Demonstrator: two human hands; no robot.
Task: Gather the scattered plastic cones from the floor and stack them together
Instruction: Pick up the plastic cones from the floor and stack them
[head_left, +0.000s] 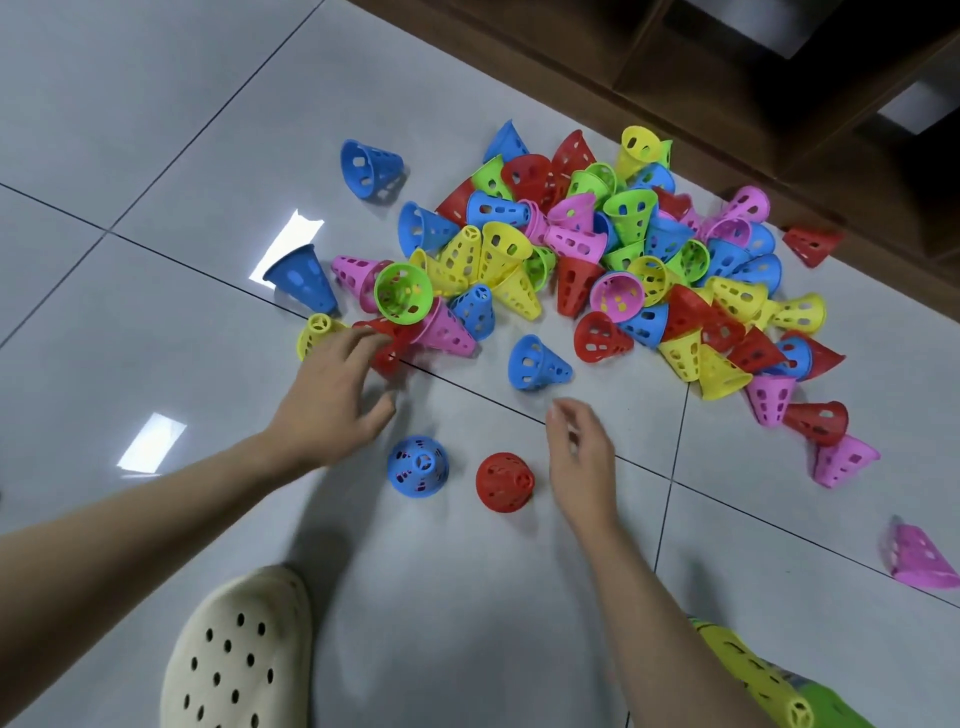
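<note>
A big heap of perforated plastic cones (597, 249) in red, blue, yellow, green and pink lies on the grey tiled floor. Two cones stand upright near me: a blue one (418, 466) and a red one (505, 482). My left hand (332, 400) reaches over the floor with spread fingers, its fingertips touching a red cone (387, 343) at the heap's left edge. My right hand (579, 457) hovers beside the upright red cone, fingers loosely curled and holding nothing. A single blue cone (537, 364) lies just beyond it.
A cream clog (234, 654) is at the bottom left. Yellow and green cones (769, 680) lie at the bottom right. A stray pink cone (919, 558) sits at the right edge. Dark wooden furniture (727, 78) borders the heap at the back.
</note>
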